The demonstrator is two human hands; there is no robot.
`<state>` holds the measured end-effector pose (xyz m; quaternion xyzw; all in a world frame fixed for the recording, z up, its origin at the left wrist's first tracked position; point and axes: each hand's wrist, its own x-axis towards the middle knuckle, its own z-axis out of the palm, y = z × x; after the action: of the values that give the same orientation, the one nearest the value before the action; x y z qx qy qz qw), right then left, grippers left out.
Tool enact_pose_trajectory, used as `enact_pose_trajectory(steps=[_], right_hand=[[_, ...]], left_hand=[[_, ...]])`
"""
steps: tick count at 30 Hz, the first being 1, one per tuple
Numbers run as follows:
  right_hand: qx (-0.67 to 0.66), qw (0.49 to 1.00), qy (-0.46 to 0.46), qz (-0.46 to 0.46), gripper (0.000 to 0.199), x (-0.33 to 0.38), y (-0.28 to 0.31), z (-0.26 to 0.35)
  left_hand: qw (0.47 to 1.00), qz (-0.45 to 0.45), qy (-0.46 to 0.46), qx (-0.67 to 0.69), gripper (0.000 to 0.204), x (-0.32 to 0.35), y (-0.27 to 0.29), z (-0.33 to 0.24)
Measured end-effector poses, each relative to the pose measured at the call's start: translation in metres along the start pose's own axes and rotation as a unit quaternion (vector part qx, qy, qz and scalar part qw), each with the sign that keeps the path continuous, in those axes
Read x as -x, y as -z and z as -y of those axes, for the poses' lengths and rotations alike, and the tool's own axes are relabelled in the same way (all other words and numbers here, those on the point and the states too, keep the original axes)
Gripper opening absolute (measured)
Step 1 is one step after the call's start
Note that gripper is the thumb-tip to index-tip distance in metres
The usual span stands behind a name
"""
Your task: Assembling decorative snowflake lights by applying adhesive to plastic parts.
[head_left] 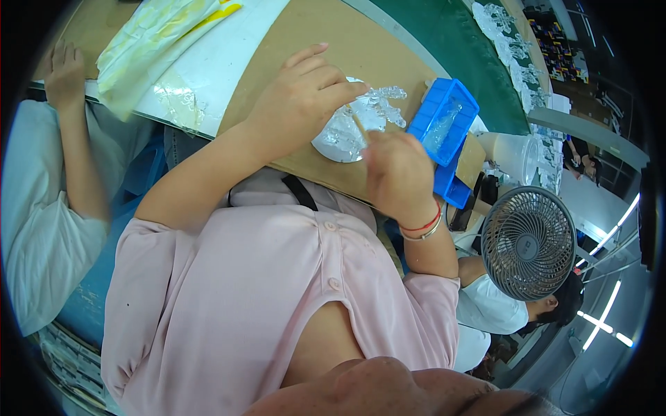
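On the brown board lies a round white heap of clear plastic pieces (pixel 338 139), with a branched clear plastic part (pixel 386 104) at its right edge. My left hand (pixel 302 90) reaches over the heap from the left. Its foremost digit rests at the branched part and the other fingers are bent or raised; the grip itself is partly hidden. In my right hand (pixel 399 170), close to the right side of the heap, is a thin wooden-looking stick (pixel 358 123). Its tip points up-left toward the clear pieces, and the hand is slightly blurred.
Right of the heap stands a blue bin (pixel 444 121) with clear pieces in it. Beyond is a green belt (pixel 479 76) with more clear parts along its far side. A fan (pixel 528 243) and a translucent tub (pixel 515 156) stand at right. A co-worker's hand (pixel 64 73) is at left.
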<state>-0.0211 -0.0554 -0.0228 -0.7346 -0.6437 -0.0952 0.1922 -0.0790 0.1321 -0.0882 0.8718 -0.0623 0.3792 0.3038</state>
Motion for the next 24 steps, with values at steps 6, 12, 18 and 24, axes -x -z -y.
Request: enact_pose_trajectory(steps=[6,12,18,24], right_hand=[[-0.049,0.976,-0.206,-0.056,0.013,0.005,0.004,-0.02],[-0.064,0.968,-0.238,-0.053,0.014,0.021,0.013,-0.02],[-0.074,0.97,-0.213,-0.09,0.013,0.037,0.011,-0.018],[-0.081,0.977,-0.19,-0.053,0.014,0.039,0.023,-0.021]], left_hand=[[1.0,0.011,0.01,-0.001,0.032,-0.001,0.001,-0.004],[0.999,0.024,0.01,-0.022,0.032,-0.002,0.003,-0.006],[0.998,0.038,0.006,-0.049,0.022,-0.002,0.003,-0.008],[0.997,0.051,-0.002,-0.066,0.021,-0.004,0.006,-0.01]])
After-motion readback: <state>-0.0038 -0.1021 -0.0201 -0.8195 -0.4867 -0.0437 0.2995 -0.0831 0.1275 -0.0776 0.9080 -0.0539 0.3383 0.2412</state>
